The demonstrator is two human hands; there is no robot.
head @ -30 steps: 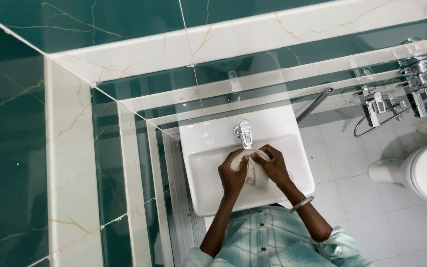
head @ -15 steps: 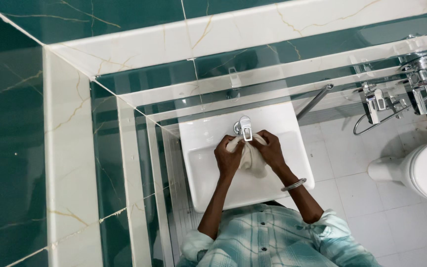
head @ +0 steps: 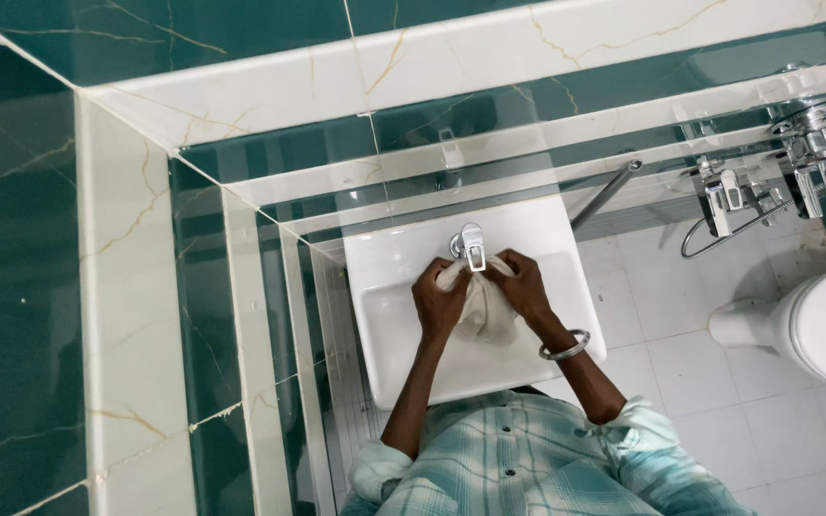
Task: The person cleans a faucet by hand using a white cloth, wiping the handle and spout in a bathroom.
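Two of our hands work over the white sink (head: pixel 384 325): left hand (head: pixel 440 304) and right hand (head: pixel 524 287) both pinch a pale cloth (head: pixel 486 311) (soft, likely wet, light) bunched at six o'clock below the tap (head: pixel 470 245); its gathered edges look easiest to grip.

Both forearms outstretched, left hand (head: pixel 440 304) and right hand (head: pixel 522 287) clenched (grips close together).
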